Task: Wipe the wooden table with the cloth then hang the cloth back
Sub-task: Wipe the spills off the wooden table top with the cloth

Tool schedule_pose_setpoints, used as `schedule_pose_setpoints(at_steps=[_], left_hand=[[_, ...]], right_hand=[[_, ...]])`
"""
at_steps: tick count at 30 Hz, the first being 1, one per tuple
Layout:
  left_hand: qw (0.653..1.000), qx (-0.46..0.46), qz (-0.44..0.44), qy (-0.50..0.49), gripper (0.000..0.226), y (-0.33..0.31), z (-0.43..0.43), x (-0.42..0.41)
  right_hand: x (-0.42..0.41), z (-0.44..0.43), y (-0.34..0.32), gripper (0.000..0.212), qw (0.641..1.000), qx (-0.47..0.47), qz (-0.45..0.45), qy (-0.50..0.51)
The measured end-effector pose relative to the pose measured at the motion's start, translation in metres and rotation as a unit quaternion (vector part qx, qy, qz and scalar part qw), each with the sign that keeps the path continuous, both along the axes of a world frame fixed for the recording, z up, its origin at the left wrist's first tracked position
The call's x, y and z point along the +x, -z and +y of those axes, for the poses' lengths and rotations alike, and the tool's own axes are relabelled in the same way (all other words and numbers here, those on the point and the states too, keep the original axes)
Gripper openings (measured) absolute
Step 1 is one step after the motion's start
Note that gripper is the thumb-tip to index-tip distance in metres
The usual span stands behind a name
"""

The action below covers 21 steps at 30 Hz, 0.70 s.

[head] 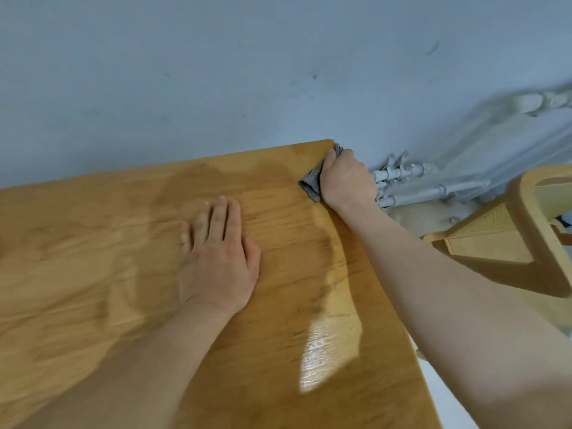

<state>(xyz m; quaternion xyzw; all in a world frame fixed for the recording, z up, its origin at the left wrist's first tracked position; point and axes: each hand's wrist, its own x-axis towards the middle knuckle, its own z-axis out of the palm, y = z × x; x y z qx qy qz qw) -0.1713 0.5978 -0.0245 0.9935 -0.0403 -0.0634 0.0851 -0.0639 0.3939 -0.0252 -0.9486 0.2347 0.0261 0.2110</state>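
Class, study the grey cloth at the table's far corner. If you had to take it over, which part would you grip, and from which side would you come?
Grip the loose folded edge of the grey cloth that sticks out on the tabletop side. Come from the left, over the wooden table, since the right hand covers the bunched part and the table's edge lies just beyond it.

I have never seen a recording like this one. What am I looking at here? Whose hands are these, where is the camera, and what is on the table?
There is no machine here. A person wears one camera on the head, so the single picture looks forward and down at that person's own two bare hands. The left hand lies flat, palm down, on the wooden table. The right hand grips a grey cloth and presses it on the table's far right corner, near the blue-grey wall. Darker damp patches and a shiny wet streak show on the wood. Nothing else lies on the table. A wooden chair stands to the right, with grey pipes behind.
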Motion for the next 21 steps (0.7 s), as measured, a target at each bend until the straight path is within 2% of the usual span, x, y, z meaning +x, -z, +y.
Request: schedule_pose_setpoints(at_steps=[13,21], left_hand=[[0.999,0.005,-0.031,0.004,0.056,-0.001,0.001,-0.007],[0.999,0.023,0.02,0.025,0.056,-0.012,-0.02,-0.016]], right_hand=[[-0.138,-0.007,0.002,0.044,1.0,-0.003,-0.005,0.028],[-0.233,-0.016,-0.006,0.04,0.998,0.023,0.03,0.042]])
